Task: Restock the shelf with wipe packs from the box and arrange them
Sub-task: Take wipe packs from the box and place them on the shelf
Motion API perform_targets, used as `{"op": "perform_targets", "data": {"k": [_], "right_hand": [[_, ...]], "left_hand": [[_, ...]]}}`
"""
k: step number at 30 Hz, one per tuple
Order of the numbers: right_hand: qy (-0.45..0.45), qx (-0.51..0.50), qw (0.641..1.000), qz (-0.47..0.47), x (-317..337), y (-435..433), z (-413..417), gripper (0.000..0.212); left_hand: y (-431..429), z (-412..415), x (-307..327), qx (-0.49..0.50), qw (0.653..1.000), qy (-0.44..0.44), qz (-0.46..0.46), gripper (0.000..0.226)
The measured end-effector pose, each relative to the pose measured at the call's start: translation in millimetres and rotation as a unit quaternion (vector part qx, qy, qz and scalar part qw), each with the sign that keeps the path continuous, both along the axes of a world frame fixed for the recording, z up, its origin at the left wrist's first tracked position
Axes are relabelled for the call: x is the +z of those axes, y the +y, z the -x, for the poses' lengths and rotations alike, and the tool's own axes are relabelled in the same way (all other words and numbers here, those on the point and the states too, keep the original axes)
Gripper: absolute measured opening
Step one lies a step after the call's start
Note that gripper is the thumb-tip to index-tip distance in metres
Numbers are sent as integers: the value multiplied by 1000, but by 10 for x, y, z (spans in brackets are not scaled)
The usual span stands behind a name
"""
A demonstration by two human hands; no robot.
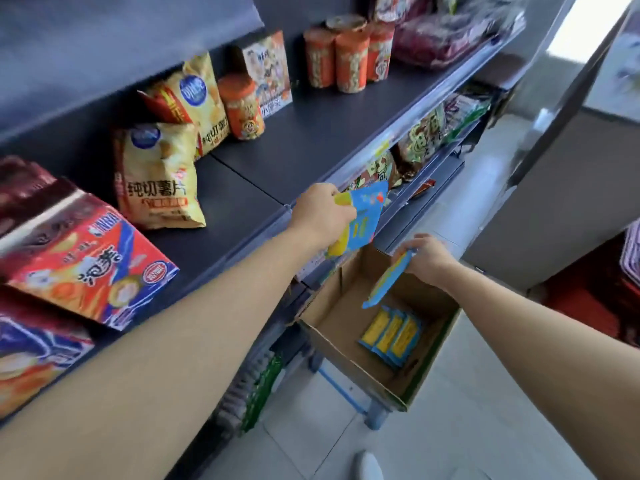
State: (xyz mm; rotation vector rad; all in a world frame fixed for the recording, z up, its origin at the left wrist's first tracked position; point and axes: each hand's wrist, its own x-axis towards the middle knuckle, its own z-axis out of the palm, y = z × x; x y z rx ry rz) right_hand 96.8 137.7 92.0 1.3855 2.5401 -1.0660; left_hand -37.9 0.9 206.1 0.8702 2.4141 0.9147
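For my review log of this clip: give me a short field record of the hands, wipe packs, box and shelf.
left hand: grips first wipe pack at the shelf's front edge
right hand: holds second wipe pack, tilted, above the box
box: open cardboard, on a stool beside the shelf
remaining packs: three visible, standing on edge together in the box
shelf: dark, with chip bags and orange canisters; no wipe packs visible on it
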Motion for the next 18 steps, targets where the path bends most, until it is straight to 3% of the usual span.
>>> {"op": "perform_targets", "data": {"k": [6,13,15,18], "right_hand": [[79,16,997,17,1124,-459,-133,30],[170,7,982,83,2181,-1133,-216,31],[218,12,970,108,2443,-1317,-202,20],[269,11,962,34,2729,-1545,-166,2]], "left_hand": [[-427,-19,898,-7,995,5,-99,14],[-969,26,1632,69,948,-148,-272,12],[-1149,-9,1864,99,931,-179,-303,14],[-1406,58,2144,138,901,-225,-345,15]]}}
